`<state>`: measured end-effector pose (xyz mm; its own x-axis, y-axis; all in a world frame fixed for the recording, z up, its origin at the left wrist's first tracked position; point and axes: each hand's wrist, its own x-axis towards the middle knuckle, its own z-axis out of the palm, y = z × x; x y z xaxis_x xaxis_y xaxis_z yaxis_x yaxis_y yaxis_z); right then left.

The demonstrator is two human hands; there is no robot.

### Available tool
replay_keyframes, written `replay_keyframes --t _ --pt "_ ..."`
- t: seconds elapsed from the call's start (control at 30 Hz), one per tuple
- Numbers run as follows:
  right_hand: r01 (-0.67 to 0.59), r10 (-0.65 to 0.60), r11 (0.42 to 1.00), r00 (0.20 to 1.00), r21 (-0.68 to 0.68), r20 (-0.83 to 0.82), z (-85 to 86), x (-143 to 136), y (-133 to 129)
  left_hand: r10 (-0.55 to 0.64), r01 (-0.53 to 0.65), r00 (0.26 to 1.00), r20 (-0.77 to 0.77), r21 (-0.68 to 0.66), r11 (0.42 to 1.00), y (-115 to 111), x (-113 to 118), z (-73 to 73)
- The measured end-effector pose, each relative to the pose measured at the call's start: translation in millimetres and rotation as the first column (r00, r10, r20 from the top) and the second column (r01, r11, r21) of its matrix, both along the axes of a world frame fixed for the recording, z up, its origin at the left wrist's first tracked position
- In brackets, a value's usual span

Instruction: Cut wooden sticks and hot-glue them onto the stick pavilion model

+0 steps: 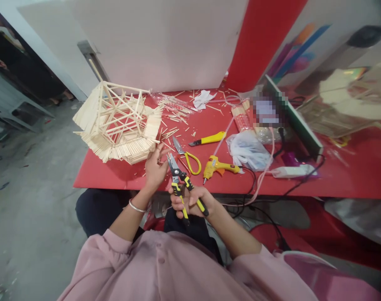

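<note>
My right hand [196, 201] is gripping the pliers [177, 172], handles spread, at the red table's [98, 175] edge. My left hand [155, 168] is right by the stick model [124, 136]; can't tell if it's pinching anything. Scissors [193, 164] and glue gun [216, 166] lie to the right.

Yellow-black pliers [177, 172], handles spread, jaws seemingly parted.

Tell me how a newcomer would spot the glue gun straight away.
Start at the red table; near its front edge, beside the crumpled plastic bag, lies the glue gun. The cutter behind it and the handle of the scissors to its left are yellow too, but only the gun has a pistol shape and an orange trigger.
</note>
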<state>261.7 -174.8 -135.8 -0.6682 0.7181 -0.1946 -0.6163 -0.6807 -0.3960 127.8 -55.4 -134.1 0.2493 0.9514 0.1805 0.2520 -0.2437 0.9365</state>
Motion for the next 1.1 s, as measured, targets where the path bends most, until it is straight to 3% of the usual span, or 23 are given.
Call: replay_keyframes --t 0.07,0.17,0.27,0.33,0.4,0.43,0.53,0.6,0.63,0.7,0.77,0.87,0.97,1.03,1.1 --pt "-0.018 0.018 1.0 1.0 0.015 0.011 1.6 -1.9 2.0 -0.005 0.014 0.996 0.086 -0.098 0.995 -2.7 2.3 2.4" --pt "0.01 -0.014 0.999 0.997 0.046 0.077 6.4 -4.7 -1.3 0.085 -0.062 0.987 0.139 -0.157 0.986 -8.1 1.6 4.7" --pt "0.123 -0.131 0.991 0.966 0.053 0.224 8.9 -6.0 -12.5 0.181 -0.168 0.977 0.117 -0.114 0.979 -15.2 -8.7 5.5" --pt "0.235 -0.252 0.968 0.884 0.093 0.393 8.4 -7.6 -18.4 0.212 -0.195 0.966 0.149 -0.117 0.974 -19.4 -19.5 4.2" --pt "0.315 -0.374 0.926 0.703 0.206 0.605 7.6 -11.8 -17.5 0.234 -0.184 0.94 0.246 -0.21 0.96 -22.5 -30.5 2.0" --pt "0.319 -0.435 0.899 0.566 0.301 0.7 7.3 -15.2 -13.9 0.246 -0.157 0.92 0.304 -0.288 0.945 -23.8 -35.5 1.3" --pt "0.138 -0.58 0.812 0.07 0.568 0.812 6.7 -30.2 7.7 0.268 0.027 0.847 0.459 -0.541 0.841 -28.0 -47.8 4.3" --pt "0.004 -0.572 0.813 -0.183 0.582 0.8 5.8 -42.0 25.4 0.29 0.165 0.784 0.548 -0.636 0.754 -31.7 -54.7 11.5" --pt "-0.033 -0.543 0.83 -0.271 0.556 0.795 5.1 -47.9 33.4 0.308 0.212 0.754 0.58 -0.659 0.721 -33.7 -58.0 16.1" --pt "-0.076 -0.502 0.855 -0.369 0.512 0.783 3.3 -58.8 45.9 0.348 0.259 0.71 0.613 -0.686 0.679 -37.5 -64.2 25.4" --pt "-0.121 -0.525 0.844 -0.392 0.523 0.756 1.8 -67.6 52.4 0.38 0.272 0.693 0.612 -0.711 0.649 -40.5 -69.8 32.4" --pt "-0.246 -0.633 0.769 -0.415 0.589 0.653 1.8 -70.9 51.5 0.415 0.268 0.686 0.598 -0.738 0.62 -42.8 -76.7 35.5" --pt "-0.384 -0.702 0.709 -0.473 0.592 0.533 6.3 -50.9 43.4 0.413 0.302 0.664 0.623 -0.729 0.615 -43.7 -81.8 32.5" --pt "-0.363 -0.63 0.767 -0.584 0.529 0.512 10.9 -21.6 36.5 0.383 0.342 0.648 0.658 -0.701 0.627 -43.4 -83.2 30.0" --pt "-0.255 -0.443 0.878 -0.753 0.406 0.487 15.0 15.6 28.6 0.351 0.375 0.635 0.688 -0.672 0.639 -42.6 -81.9 28.3"
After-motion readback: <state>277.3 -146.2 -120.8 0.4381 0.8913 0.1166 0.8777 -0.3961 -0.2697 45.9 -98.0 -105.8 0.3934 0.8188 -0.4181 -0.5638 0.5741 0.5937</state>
